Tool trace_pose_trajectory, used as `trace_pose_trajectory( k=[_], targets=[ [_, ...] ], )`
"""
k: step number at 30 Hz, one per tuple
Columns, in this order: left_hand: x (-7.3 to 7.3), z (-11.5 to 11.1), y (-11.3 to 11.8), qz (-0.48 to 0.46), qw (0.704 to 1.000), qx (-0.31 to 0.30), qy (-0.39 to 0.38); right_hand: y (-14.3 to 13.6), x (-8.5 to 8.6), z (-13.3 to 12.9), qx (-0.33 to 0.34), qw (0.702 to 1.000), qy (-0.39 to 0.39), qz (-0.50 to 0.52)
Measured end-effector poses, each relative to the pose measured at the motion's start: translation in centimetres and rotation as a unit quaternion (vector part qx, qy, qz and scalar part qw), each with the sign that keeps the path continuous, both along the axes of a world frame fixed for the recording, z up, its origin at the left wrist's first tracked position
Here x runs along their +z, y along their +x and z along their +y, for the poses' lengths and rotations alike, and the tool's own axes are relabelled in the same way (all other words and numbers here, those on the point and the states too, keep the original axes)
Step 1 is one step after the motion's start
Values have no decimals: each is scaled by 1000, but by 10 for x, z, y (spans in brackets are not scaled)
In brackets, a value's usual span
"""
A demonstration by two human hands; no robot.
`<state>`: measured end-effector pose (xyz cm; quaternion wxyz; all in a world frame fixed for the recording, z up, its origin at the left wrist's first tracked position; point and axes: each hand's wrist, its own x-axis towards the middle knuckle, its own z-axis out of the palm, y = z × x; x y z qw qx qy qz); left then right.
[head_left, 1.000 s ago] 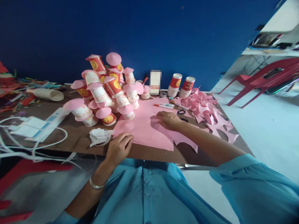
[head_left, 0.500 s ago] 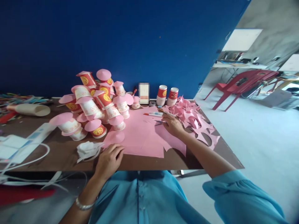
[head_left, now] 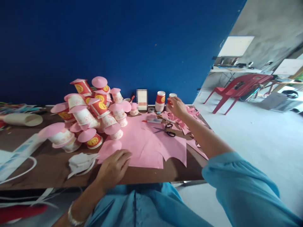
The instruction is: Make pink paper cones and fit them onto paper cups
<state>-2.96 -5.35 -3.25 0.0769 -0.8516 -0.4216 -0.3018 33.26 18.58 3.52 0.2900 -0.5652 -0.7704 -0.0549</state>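
Observation:
My right hand [head_left: 178,108] is at the right-hand stack of red and white paper cups [head_left: 172,95], its fingers curled about the upper part; the hand covers much of the stack. Another cup stack [head_left: 160,101] stands just left of it. My left hand [head_left: 115,165] rests loosely, fingers stretched out, on the near edge of a pink paper sheet [head_left: 142,151], holding nothing. Beside its fingertips lies a pink paper cone [head_left: 113,145]. Open scissors [head_left: 165,129] with black handles lie on the sheet, below several pens [head_left: 152,121].
Several cups with pink cone roofs [head_left: 88,116] are piled at the left. Pink paper scraps [head_left: 189,119] lie at the right. A white face mask [head_left: 81,162], power strip [head_left: 21,154] and paper roll [head_left: 26,119] are on the brown table [head_left: 54,164], against a blue wall [head_left: 118,41].
My right hand has moved from the scissors up and away to the right cup stack, uncovering the scissors. The left hand stays on the paper's near edge. The view has shifted slightly.

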Motion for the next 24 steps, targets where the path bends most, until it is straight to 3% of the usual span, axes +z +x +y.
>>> trace_pose_trajectory(
  k=[3,6,9,12,18,24],
  targets=[
    [17,36,38,34,997,-49,-42,-8,20,32,-13,1000,-9,-20],
    [29,92,87,48,992,-79,-89,-22,32,54,-14,999,-22,-41],
    [33,151,133,92,979,-46,-176,-35,35,66,-9,997,-41,-65],
    [31,194,164,105,975,-20,-195,-41,35,73,-1,993,-70,-97],
    [19,236,183,133,967,29,-215,-39,39,84,-4,984,-105,-144],
    [16,244,181,151,968,51,-194,-43,46,85,-16,980,-112,-161]
  ],
)
